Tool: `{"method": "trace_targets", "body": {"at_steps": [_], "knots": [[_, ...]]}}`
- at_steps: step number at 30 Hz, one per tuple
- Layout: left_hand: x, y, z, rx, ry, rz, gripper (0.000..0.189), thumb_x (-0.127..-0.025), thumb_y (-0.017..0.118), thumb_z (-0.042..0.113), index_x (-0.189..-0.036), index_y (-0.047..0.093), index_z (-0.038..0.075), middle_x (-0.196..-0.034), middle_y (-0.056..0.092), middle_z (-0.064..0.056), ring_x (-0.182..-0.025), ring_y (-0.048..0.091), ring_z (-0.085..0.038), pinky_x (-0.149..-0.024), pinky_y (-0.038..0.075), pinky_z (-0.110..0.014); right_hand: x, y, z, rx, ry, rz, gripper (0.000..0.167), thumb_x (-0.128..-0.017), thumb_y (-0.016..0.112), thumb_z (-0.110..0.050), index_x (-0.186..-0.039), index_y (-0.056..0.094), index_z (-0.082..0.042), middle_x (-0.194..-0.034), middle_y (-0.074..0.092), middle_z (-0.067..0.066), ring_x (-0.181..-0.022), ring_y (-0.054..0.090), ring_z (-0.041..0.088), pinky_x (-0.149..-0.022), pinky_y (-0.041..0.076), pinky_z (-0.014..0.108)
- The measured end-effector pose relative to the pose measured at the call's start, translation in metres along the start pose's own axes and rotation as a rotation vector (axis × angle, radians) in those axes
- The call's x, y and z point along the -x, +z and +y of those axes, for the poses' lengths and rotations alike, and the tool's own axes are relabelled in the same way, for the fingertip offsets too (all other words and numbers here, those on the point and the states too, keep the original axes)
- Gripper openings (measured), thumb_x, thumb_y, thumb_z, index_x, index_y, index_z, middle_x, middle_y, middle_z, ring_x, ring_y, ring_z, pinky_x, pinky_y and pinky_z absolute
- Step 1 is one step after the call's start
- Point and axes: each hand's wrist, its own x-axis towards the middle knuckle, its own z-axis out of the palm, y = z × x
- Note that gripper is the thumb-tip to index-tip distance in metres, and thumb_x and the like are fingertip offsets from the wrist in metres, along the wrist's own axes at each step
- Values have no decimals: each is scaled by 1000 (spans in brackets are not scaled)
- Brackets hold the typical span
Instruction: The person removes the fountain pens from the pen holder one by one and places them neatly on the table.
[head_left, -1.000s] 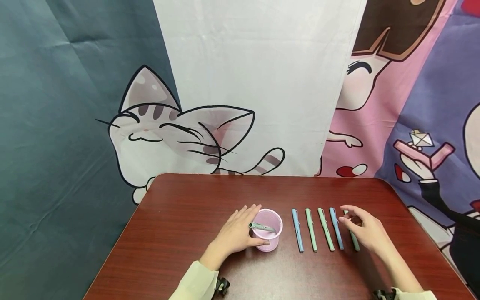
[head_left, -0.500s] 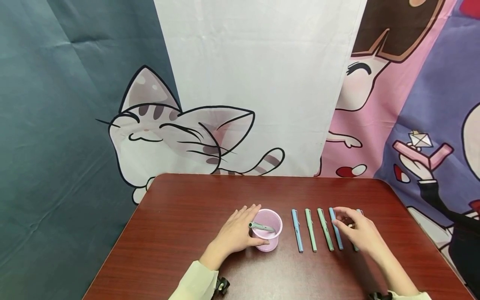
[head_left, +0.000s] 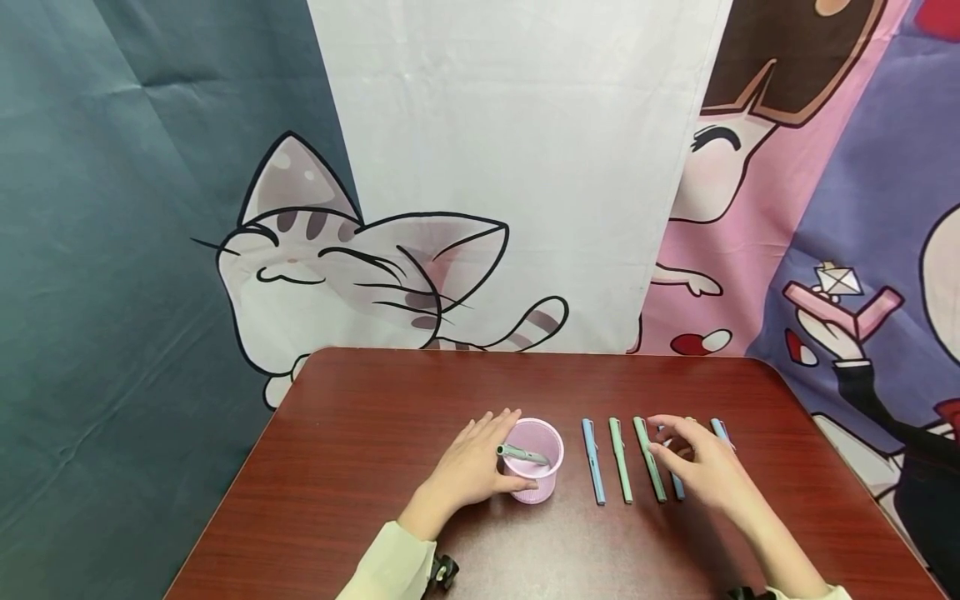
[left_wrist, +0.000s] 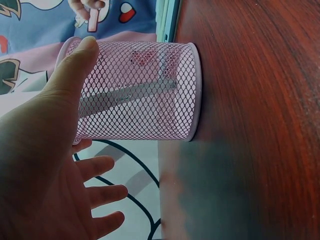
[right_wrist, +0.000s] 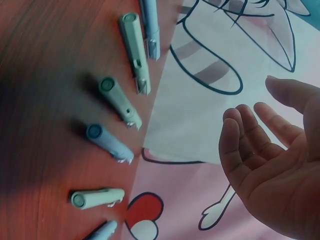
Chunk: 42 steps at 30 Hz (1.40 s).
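Note:
My left hand [head_left: 472, 462] holds the side of a pink mesh pen holder [head_left: 536, 492], thumb along the near side and the other fingers spread toward the far side. Inside the holder leans a grey-green pen [left_wrist: 127, 95], its end poking over the rim. My right hand [head_left: 701, 462] hovers over a row of pens, fingers loosely bent, nothing between them. Left to right lie a blue pen [head_left: 593, 462], a green pen [head_left: 621, 460], another green pen [head_left: 649, 460] right by my fingertips, and a blue pen [head_left: 678, 488] partly hidden by the hand. Another green pen [right_wrist: 97, 198] is mostly covered in the head view.
The last blue pen [head_left: 720, 430] shows behind my right hand at the row's right end. Everything stands on a reddish-brown wooden table [head_left: 360, 467]. A cartoon-printed cloth [head_left: 495, 167] hangs behind the table's far edge.
My right hand has moved left above the row, from the right-hand pens to beside the third one, uncovering the blue pen at the end. The left hand and pen holder stay put.

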Motion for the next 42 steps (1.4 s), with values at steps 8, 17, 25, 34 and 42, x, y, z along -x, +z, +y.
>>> {"method": "trace_targets", "body": {"at_steps": [8, 17, 25, 34, 42], "knots": [[-1, 0, 1, 7, -3, 1, 107, -76, 77, 68, -160, 32, 20, -160, 41, -6, -148, 37, -34, -122, 27, -54, 0, 9, -13, -15, -25, -21, 37, -90, 77, -14, -126, 67, -9, -96, 68, -8, -83, 62, -1, -70, 56, 29], [-1, 0, 0, 4, -7, -3, 107, -76, 77, 68, -160, 31, 20, -160, 40, -5, -148, 37, -34, -122, 27, -54, -1, 15, -29, -64, -48, -50, 35, -91, 76, -14, -124, 68, -11, -114, 71, 2, -85, 61, 0, -71, 56, 26], [0, 0, 0, 3, -8, -4, 107, -76, 75, 69, -161, 30, 22, -161, 40, -5, -148, 36, -34, -122, 26, -53, 1, 25, -40, -62, -74, -40, 39, -88, 79, -14, -126, 67, -10, -106, 70, -4, -84, 63, 0, -72, 59, 30], [0, 0, 0, 5, 2, 8, 107, -76, 76, 70, -160, 32, 20, -160, 41, -5, -147, 38, -36, -121, 28, -55, -2, 33, -54, -89, -119, -78, 37, -89, 77, -12, -125, 67, -14, -109, 69, -8, -87, 63, -1, -76, 58, 27], [1, 1, 0, 6, -4, 2, 106, -76, 75, 70, -160, 31, 21, -161, 40, -5, -147, 37, -34, -122, 27, -53, -1, 39, -63, -97, -178, -51, 39, -87, 79, -12, -125, 67, -15, -102, 66, -13, -86, 64, 4, -73, 58, 29]]}}
